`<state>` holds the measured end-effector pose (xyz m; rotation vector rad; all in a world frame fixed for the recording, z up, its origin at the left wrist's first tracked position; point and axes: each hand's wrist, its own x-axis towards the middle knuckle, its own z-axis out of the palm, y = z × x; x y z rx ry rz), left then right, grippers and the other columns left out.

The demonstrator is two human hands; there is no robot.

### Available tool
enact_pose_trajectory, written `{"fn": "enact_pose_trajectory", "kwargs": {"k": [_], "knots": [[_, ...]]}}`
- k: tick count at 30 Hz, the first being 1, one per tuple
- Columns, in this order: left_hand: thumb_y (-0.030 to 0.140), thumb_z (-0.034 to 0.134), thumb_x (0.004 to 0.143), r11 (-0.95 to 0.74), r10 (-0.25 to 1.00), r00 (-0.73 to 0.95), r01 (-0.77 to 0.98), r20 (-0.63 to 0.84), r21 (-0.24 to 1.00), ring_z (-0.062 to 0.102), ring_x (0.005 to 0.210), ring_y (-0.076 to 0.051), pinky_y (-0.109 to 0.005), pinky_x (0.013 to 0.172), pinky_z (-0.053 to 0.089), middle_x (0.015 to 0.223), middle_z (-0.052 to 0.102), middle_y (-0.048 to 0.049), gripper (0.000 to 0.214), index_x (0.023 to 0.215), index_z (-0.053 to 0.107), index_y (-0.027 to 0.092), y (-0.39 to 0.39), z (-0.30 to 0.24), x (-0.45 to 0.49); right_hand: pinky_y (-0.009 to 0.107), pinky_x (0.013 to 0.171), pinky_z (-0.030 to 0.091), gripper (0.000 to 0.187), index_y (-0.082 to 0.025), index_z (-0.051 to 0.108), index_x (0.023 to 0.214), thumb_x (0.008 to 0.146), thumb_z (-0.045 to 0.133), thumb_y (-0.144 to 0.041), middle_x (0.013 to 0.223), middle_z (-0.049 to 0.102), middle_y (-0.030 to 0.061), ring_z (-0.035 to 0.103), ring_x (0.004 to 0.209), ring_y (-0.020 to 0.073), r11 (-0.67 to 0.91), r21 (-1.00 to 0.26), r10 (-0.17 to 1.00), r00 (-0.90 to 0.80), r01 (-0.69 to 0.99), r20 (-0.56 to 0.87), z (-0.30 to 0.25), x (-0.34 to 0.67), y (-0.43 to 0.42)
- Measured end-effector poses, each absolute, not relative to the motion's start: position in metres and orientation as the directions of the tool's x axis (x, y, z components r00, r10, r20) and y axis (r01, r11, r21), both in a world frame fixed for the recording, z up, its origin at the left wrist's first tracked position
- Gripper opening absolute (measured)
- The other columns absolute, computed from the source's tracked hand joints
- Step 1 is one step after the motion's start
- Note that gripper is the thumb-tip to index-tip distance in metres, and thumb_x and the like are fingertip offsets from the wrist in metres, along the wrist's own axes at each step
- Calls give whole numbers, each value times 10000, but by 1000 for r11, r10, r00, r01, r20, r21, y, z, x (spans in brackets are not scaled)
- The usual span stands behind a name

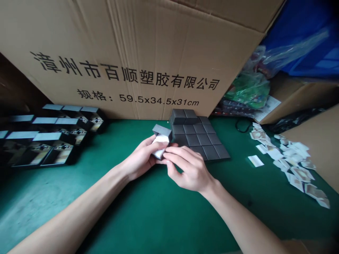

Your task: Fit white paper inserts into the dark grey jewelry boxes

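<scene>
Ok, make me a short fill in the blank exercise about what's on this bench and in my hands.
1. My left hand holds a small open box whose insert is coloured ____.
2. The tabletop under the arms is ____.
3. The loose paper pieces lie toward the picture's ____ edge.
4. The big carton standing behind carries printing in ____.

Missing words: white; green; right; black.

A dark grey box (162, 130), open on a white insert (158, 153), tilts between the hands (191, 168).
</scene>
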<state>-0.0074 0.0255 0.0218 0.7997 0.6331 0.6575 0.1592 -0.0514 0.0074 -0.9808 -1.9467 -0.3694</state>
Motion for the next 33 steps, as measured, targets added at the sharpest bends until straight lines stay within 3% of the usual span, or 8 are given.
{"fn": "enact_pose_trajectory", "kwargs": {"k": [7, 17, 24, 28, 33], "knots": [[129, 746, 880, 514, 745, 616, -287, -254, 809, 717, 745, -134, -195, 621, 622, 966, 776, -91, 133, 964, 643, 143, 23, 22, -6, 339, 796, 692, 176, -147, 765, 1029, 901, 668, -76, 1092, 818, 98, 785, 880, 198, 625, -125, 509, -281, 771, 814, 4, 162, -51], [235, 788, 907, 506, 761, 602, -319, -240, 801, 719, 833, -140, -237, 724, 629, 1138, 780, -105, 181, 1003, 661, 152, 17, 22, -4, 354, 767, 685, 235, -152, 748, 1064, 877, 670, -33, 1039, 819, 99, 786, 878, 210, 649, -127, 465, -260, 750, 846, 7, 162, -52], [340, 720, 954, 524, 756, 606, -335, -246, 783, 700, 910, -169, -241, 748, 596, 1100, 760, -79, 220, 1113, 700, 189, 18, 19, -2, 364, 797, 684, 209, -190, 736, 1092, 920, 700, -77, 995, 816, 68, 761, 881, 195, 631, -124, 475, -255, 766, 842, 5, 162, -50], [448, 708, 958, 534, 739, 621, -304, -261, 789, 663, 945, -170, -244, 770, 591, 1072, 725, -69, 273, 1063, 678, 198, 20, 15, -2, 352, 791, 670, 197, -174, 733, 1039, 912, 688, -31, 959, 806, 69, 752, 862, 196, 617, -130, 513, -272, 776, 814, 4, 164, -50], [342, 716, 945, 511, 730, 645, -296, -226, 807, 650, 991, -168, -262, 797, 605, 1102, 700, -47, 219, 1114, 640, 225, 21, 17, -5, 332, 767, 647, 152, -155, 734, 976, 927, 669, -27, 913, 792, 74, 732, 822, 184, 620, -141, 537, -287, 772, 793, 6, 165, -50]]}}
